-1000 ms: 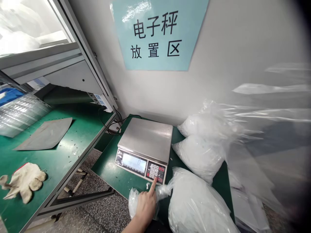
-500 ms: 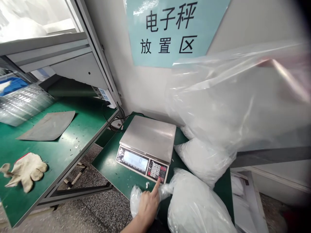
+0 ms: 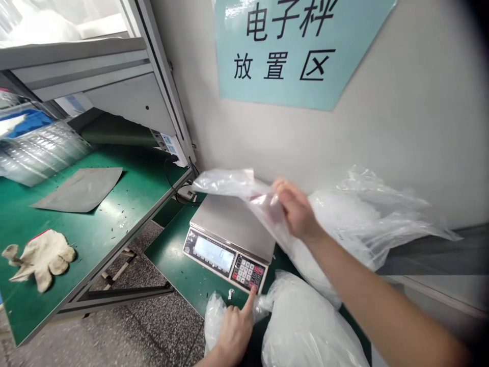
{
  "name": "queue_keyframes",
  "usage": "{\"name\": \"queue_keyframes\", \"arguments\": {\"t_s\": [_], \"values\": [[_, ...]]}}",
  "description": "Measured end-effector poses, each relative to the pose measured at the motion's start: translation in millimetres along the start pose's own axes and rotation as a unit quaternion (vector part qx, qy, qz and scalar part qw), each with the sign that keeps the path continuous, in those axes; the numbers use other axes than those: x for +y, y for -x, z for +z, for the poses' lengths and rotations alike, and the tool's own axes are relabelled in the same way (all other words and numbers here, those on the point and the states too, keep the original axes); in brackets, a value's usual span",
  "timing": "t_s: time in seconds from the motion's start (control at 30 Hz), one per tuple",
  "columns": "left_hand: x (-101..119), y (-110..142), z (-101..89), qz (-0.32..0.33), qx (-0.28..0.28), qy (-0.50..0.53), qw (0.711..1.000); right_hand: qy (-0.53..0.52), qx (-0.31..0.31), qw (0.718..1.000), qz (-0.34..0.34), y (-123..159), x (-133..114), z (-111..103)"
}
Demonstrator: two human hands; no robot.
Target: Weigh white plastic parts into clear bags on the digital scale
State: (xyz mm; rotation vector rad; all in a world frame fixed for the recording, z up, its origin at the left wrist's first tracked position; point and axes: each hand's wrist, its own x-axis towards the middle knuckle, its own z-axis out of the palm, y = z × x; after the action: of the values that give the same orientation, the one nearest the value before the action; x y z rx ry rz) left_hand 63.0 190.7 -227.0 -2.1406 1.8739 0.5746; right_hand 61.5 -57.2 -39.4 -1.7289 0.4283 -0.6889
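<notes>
An electronic scale with a steel pan sits on a low green table against the wall. My left hand is curled with its forefinger stretched out, the tip on the bottom right key of the scale's keypad. My right hand is closed on an empty clear plastic bag and holds it over the right side of the pan. The bag drapes away to the right, over other bags.
Clear bags filled with white parts lie right of and in front of the scale. A green workbench at left carries a grey sheet and a cloth glove. A blue sign hangs on the wall.
My right hand has swung the empty bag down from high at the right until it hangs over the scale pan. My left forefinger has stayed on the keypad.
</notes>
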Motion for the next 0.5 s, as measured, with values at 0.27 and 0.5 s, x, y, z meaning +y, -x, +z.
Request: {"name": "queue_keyframes", "arguments": {"t_s": [0.27,0.5], "values": [[-2.1,1.3,12.6,0.01,0.013,0.036,0.999,0.356,0.022,0.907,0.223,-5.1,136.7,6.3],[-4.6,-3.7,17.6,-0.005,-0.005,0.11,0.994,0.527,-0.101,0.843,0.036,-16.3,133.3,12.0]]}}
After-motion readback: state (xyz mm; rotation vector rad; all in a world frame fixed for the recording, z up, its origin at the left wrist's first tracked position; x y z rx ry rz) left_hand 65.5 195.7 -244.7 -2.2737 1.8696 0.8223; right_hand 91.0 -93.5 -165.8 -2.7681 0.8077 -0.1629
